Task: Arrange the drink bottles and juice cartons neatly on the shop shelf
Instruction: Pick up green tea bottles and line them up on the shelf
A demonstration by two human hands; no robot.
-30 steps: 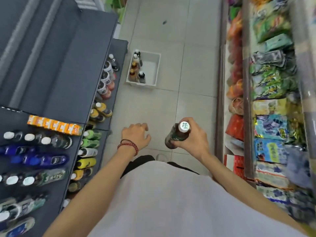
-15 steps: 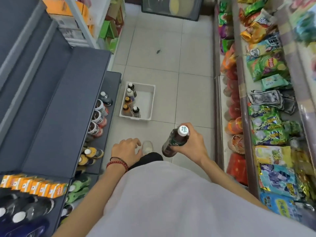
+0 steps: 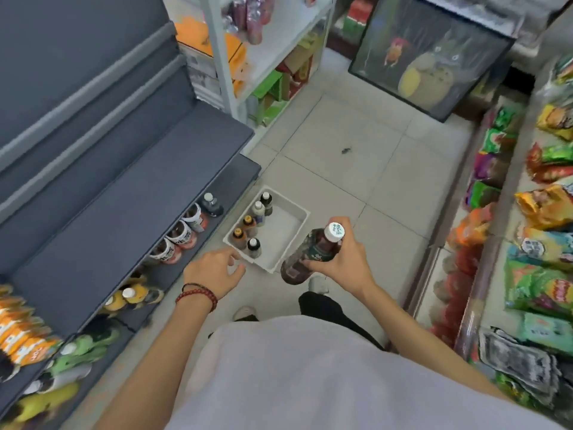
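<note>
My right hand grips a dark tea bottle with a white cap, held tilted above the floor. My left hand hangs empty with relaxed fingers just left of a white crate on the floor. Several bottles stand along the crate's left side. The dark grey shelf unit fills the left. Its bottom shelf carries white-labelled bottles, yellow bottles and green bottles. Orange juice cartons line a higher shelf at the far left.
Snack bags crowd the shelves along the right. A white rack with boxes stands behind the grey unit. A framed picture leans at the aisle's end. Pale floor tiles run between the shelves.
The view has moved forward along the aisle, so the crate now lies close under my hands. The right hand still holds the bottle. The left hand has stayed empty.
</note>
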